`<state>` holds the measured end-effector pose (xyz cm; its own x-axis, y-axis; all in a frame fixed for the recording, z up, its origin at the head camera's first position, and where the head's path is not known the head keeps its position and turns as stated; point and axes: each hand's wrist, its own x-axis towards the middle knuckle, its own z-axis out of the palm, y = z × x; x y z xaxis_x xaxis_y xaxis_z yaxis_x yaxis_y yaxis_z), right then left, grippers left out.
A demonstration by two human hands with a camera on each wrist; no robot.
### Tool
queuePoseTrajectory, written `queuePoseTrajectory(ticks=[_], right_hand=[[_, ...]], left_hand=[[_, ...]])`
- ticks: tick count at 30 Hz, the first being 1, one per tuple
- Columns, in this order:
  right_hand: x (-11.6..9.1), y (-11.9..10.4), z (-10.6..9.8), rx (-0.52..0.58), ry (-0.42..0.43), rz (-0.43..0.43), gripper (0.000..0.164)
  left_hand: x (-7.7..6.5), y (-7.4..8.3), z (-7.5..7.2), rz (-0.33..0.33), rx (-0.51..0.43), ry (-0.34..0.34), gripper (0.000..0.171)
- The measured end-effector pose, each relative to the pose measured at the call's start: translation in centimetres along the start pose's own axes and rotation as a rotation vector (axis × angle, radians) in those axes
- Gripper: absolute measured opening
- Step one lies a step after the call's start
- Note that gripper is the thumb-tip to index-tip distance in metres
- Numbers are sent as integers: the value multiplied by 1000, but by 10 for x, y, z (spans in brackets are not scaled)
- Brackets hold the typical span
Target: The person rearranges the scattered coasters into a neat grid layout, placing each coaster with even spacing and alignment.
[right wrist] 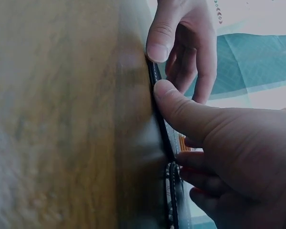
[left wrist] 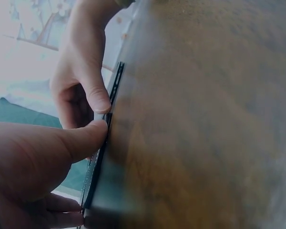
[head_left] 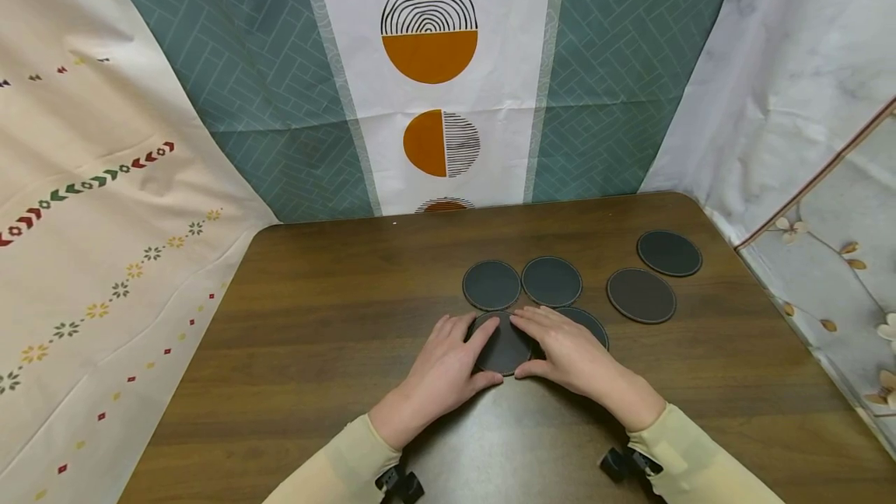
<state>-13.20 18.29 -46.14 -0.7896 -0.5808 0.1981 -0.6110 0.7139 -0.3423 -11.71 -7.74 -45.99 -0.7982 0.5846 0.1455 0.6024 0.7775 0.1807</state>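
A round black coaster (head_left: pixel 505 344) with a stitched rim lies on the wooden table between the two hands. My left hand (head_left: pixel 441 368) grips its left side, thumb at the near edge and fingers toward the far edge. From the right, my right hand (head_left: pixel 574 352) holds the same coaster, its thumb close to the left thumb. Both wrist views show the thumbs against the thin coaster edge (left wrist: pixel 97 167). Another dark coaster (head_left: pixel 591 325) is partly hidden under the right hand. Just behind sit two more, a left coaster (head_left: pixel 491 285) and a right coaster (head_left: pixel 552 281), nearly touching.
Farther right lie a brownish-black coaster (head_left: pixel 641 295) and a black coaster (head_left: pixel 669 253), close together. The wooden table (head_left: pixel 336 294) extends left and toward me. Patterned cloths (head_left: pixel 273 99) hang behind and at both sides.
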Motion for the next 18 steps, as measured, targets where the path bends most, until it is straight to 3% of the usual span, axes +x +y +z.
queuePoseTrajectory(ticks=[18], right_hand=[[-13,15,-19,-15,55,63,95]], left_hand=[[-1,-12,-14,1,-49,44,85]])
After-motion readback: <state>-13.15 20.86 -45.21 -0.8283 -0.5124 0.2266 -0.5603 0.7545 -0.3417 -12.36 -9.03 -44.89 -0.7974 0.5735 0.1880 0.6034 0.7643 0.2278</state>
